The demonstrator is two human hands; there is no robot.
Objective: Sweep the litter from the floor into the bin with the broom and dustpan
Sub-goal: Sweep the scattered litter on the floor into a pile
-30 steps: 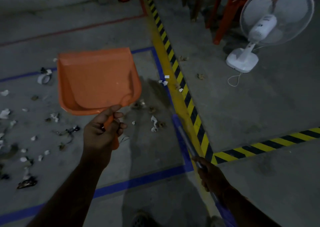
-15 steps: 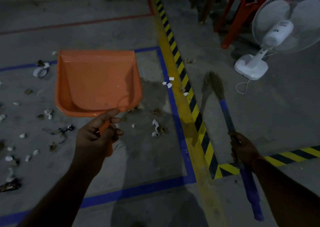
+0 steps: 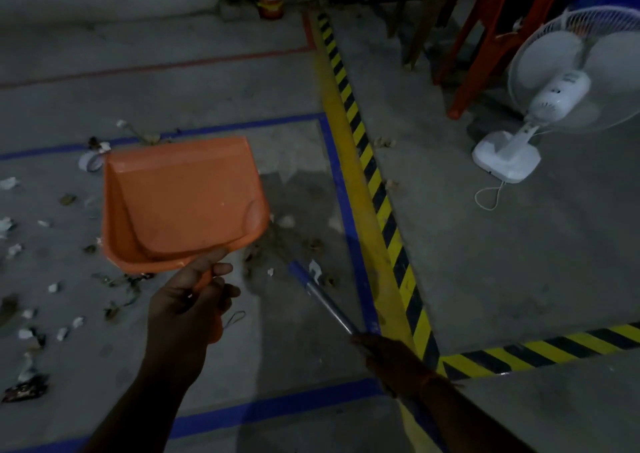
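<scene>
Litter of torn paper scraps and dark crumpled bits lies scattered over the rough grey concrete floor at the left, inside the blue tape lines. Right of it, the left hand curls tightly round the handle of a smooth orange plastic dustpan, a shallow scoop with raised walls, held above the floor. Further right, the right hand grips the broom by its thin metal shaft with a blue sleeve. Half a second ago its bristles stood beyond the striped yellow-black tape near the white fan; now the shaft slants inside the blue square, bristles hidden.
</scene>
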